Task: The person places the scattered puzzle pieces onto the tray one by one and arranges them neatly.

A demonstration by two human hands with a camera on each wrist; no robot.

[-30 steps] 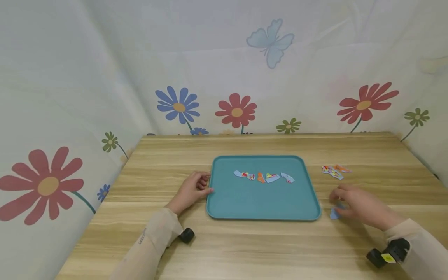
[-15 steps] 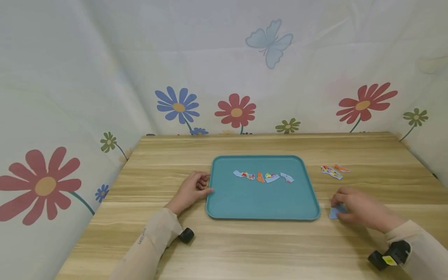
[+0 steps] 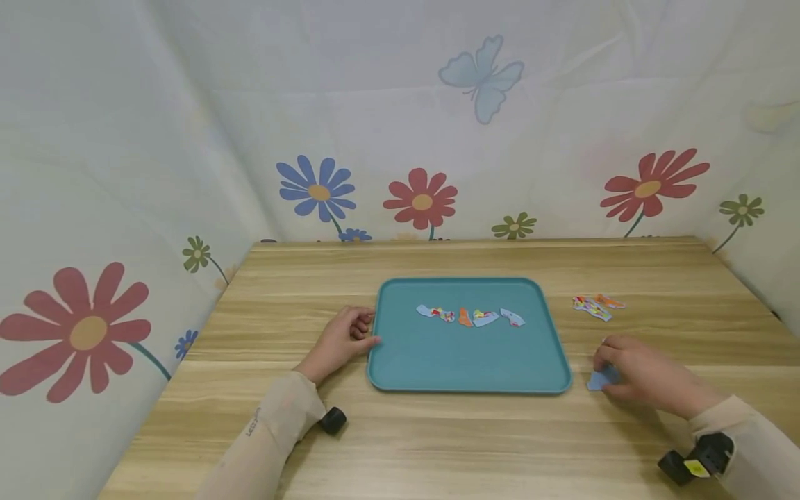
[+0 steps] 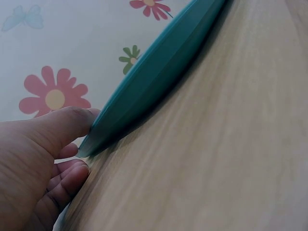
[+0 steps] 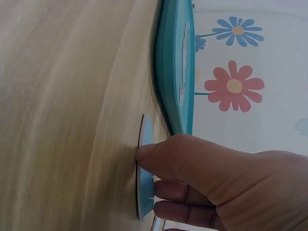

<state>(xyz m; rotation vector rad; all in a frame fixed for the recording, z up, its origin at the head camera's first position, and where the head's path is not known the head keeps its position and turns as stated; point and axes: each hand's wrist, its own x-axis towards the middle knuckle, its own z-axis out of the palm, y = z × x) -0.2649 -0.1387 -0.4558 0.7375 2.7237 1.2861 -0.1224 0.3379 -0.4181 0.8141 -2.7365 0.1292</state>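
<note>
A teal tray (image 3: 469, 361) lies on the wooden table with several small irregular puzzle pieces (image 3: 485, 319) in a row across it. At its left rim, my left hand (image 3: 337, 340) holds the edge, thumb on the rim and the other fingers curled beside it. My right hand (image 3: 644, 375) is right of the tray, pinching a light-blue puzzle piece (image 3: 601, 378) between thumb and fingers. In the right wrist view the thumb lies across the near edge of this flat piece (image 5: 146, 185), close over the tabletop; the fingers partly hide its far side.
Farther back on the right, a multicoloured piece (image 3: 592, 307) and an orange piece (image 3: 609, 301) lie close together on the table (image 3: 437, 444). A white curtain (image 3: 375, 83) printed with flowers hangs behind and at the left.
My right hand's fingers have closed in on the light-blue piece, more of which shows now, and the hand has shifted slightly. The left hand and the tray stay in place.
</note>
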